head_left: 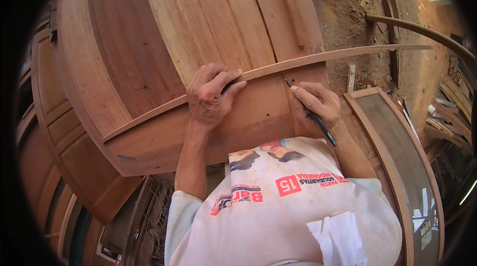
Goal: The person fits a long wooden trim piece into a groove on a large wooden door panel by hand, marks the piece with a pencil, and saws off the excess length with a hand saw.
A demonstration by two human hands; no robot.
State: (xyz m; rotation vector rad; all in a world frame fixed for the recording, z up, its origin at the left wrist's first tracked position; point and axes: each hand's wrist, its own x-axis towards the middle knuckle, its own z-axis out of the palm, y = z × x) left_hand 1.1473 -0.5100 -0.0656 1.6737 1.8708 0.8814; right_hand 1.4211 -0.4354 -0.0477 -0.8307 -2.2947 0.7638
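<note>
A long, thin wooden strip [318, 59] lies across the wide boards, its right end reaching out past their edge. My left hand [211, 94] is closed on the strip near its middle, thumb and fingers pinching its edge. In my right hand [318, 102] is a black pen [323, 129], held in a writing grip. The pen's tip is by the near side of the strip, over a reddish-brown board [238, 117]. Whether the tip touches the wood I cannot tell. Beyond the strip, pale and reddish boards [198, 17] run away from me side by side.
A wooden frame with a glass-like pane [410, 151] stands close on my right. Panelled wooden doors [84, 166] lean at the left. A narrow wood piece [293, 10] lies on the far boards. Curved timber [422, 28] and scrap wood [452, 102] are on the right.
</note>
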